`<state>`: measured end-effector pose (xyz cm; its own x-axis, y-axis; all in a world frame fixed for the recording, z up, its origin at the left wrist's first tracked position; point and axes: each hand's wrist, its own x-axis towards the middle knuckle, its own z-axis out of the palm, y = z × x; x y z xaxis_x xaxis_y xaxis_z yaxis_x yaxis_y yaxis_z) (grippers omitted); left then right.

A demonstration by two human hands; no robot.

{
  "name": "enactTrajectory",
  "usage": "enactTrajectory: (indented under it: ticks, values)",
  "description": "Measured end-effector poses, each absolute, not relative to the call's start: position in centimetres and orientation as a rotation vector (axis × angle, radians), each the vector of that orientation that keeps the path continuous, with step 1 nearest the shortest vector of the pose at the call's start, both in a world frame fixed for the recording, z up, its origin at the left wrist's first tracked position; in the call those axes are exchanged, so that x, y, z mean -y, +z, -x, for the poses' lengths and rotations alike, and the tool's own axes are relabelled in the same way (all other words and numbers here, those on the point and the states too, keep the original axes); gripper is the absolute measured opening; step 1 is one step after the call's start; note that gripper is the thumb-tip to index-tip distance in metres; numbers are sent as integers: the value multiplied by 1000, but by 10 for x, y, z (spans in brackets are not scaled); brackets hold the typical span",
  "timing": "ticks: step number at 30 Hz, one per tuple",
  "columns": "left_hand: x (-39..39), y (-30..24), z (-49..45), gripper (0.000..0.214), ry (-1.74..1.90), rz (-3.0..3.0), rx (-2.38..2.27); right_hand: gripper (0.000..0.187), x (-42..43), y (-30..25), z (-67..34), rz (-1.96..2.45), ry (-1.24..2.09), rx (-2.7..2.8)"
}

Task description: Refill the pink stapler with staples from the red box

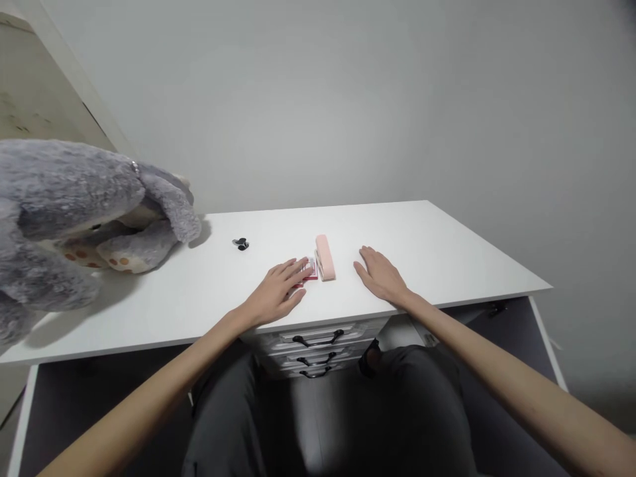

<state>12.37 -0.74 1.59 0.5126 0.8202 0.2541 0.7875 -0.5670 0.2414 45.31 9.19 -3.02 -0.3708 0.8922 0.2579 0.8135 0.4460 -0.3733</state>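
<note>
My left hand (279, 291) lies with fingers stretched over a small red and white box (311, 271), covering part of it. Just right of that box, a pink stapler (325, 257) rests on the white tabletop. My right hand (381, 275) is flat on the table to the right of the stapler, apart from it, with its fingers extended and nothing in them. Farther back on the left is a small black and silver object (241, 244), too small to make out clearly.
A large grey plush toy (74, 199) takes up the table's left end. The white tabletop (447, 258) ends in a corner on the right, and a grey wall (318, 119) stands behind it. Below the front edge are drawers with black handles (318, 339).
</note>
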Motion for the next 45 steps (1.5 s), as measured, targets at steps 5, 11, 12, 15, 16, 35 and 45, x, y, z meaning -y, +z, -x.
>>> enactTrajectory:
  ticks: [5, 11, 12, 15, 16, 35, 45]
  values:
    - [4, 17, -108, 77, 712, -2546, -1499, 65, -92, -30, -454, 1438, 250, 2263]
    - [-3, 18, -94, 88, 740, -2358, -1489, 64, -90, -28, -453, 1445, 239, 2265]
    - [-4, 18, -93, 86, 749, -2330, -1485, 65, -90, -28, -453, 1448, 240, 2265]
    - [-8, 21, -92, 84, 787, -2240, -1529, 64, -91, -28, -452, 1450, 241, 2253]
    - [-10, 22, -92, 85, 806, -2204, -1558, 64, -91, -28, -452, 1446, 242, 2246]
    - [-31, 28, -127, 93, 870, -2224, -1519, 60, -92, -28, -452, 1429, 242, 2228]
    - [-58, 32, -146, 114, 1081, -2448, -1189, 59, -92, -26, -451, 1430, 249, 2216]
